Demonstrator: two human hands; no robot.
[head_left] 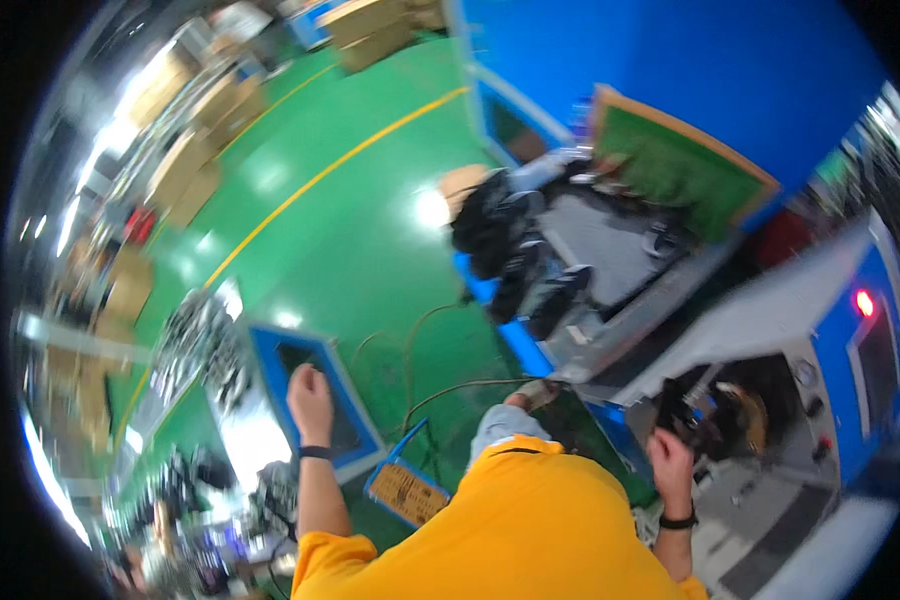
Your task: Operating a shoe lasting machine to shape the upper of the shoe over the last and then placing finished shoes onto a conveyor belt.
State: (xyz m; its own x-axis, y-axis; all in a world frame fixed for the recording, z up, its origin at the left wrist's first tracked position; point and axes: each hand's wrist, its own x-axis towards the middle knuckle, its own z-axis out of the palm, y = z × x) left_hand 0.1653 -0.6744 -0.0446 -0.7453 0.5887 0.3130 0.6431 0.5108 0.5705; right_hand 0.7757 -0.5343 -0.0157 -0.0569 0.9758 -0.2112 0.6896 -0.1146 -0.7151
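Note:
My left hand (311,402) is raised at the left, its fingers curled in with nothing visible in them. It hovers over a blue-framed dark panel (320,395). On the right, my right hand (672,465) is beside the recess of a blue and grey machine (810,345). Motion smears its fingers, so I cannot tell whether they hold anything. Just beyond them, inside the recess, are dark parts (695,412) too blurred to name. Both wrists carry black bands.
A red light (864,303) glows on the machine. Ahead stands a workbench (610,345) heaped with dark items (495,235). Cables (450,390) run over the green floor (370,210). A blue-framed stool with a brown top (407,492) is close to my body. Cardboard boxes (185,175) line the far left.

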